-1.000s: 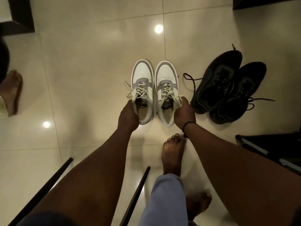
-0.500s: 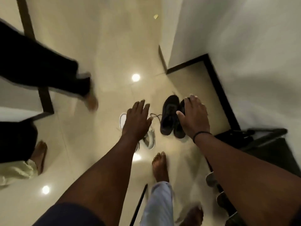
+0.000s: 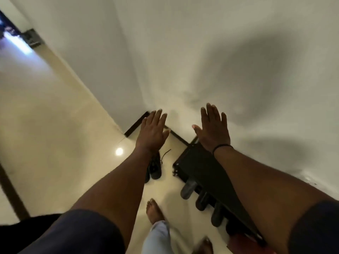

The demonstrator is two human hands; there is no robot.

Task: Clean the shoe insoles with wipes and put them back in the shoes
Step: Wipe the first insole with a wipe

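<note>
Shoes (image 3: pixel 188 188) in black rack (image 3: pixel 200 167), left hand (image 3: pixel 152 132), right hand (image 3: pixel 213 130) spread, empty

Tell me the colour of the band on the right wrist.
Black; the wristband shows in the head view.

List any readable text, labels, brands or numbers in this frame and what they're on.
None readable.
Black shoes under the left arm: no logo or lettering shows; mostly hidden.
Black rack and the shoes in it: no label visible; blurred.
Wall and floor: bare, no signs.
Both hands, left and right, are open and hold nothing printed.
</note>
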